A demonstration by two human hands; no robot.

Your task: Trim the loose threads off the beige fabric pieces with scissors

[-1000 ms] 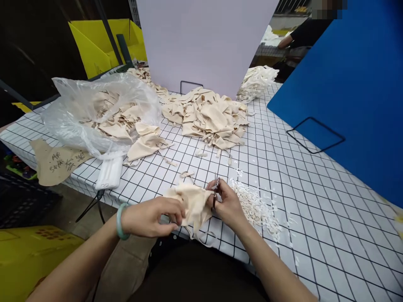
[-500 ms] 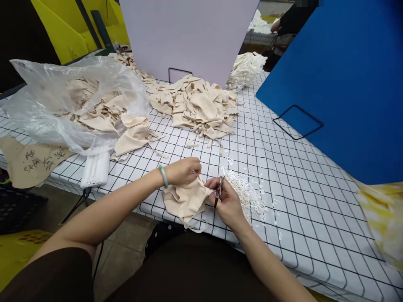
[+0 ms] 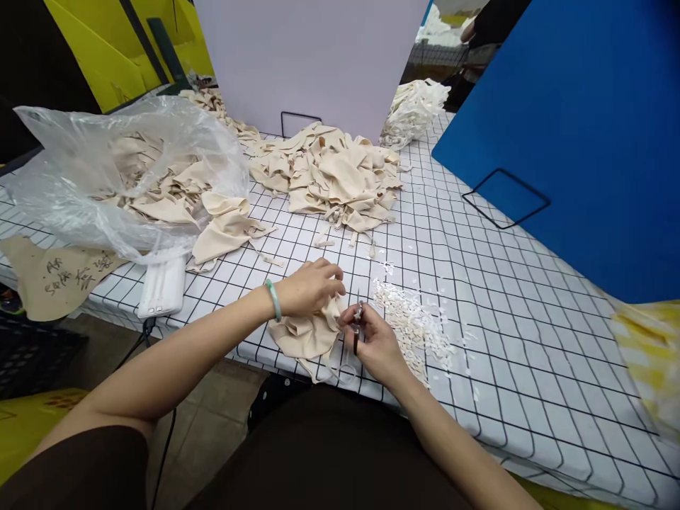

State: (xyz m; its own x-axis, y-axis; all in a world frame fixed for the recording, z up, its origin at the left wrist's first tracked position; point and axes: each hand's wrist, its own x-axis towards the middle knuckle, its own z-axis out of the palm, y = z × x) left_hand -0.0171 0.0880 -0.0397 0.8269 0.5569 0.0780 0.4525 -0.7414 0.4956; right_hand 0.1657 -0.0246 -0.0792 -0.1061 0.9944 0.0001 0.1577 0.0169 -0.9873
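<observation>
A beige cloth piece with thin straps lies crumpled at the table's front edge. Over its upper side is my left hand, a green bangle at the wrist; the fingers are bent and apart, and the thumb is mostly hidden. My right hand is closed round small metal scissors, their tips pointing away from me. Its thumb and fingertips touch the right edge of the cloth. Right beside this hand, many small white and beige scraps are strewn on the table.
Beyond my hands lies a pile of beige cloth pieces. A clear plastic bag of similar pieces is at left, near a white power bank and a marked beige template. A pale purple panel and a blue panel stand behind.
My left fingers have spread from a pinch at the cloth's top edge. My right hand and the scissors have shifted slightly left, with the blades now pointing away. The cloth has sagged lower.
</observation>
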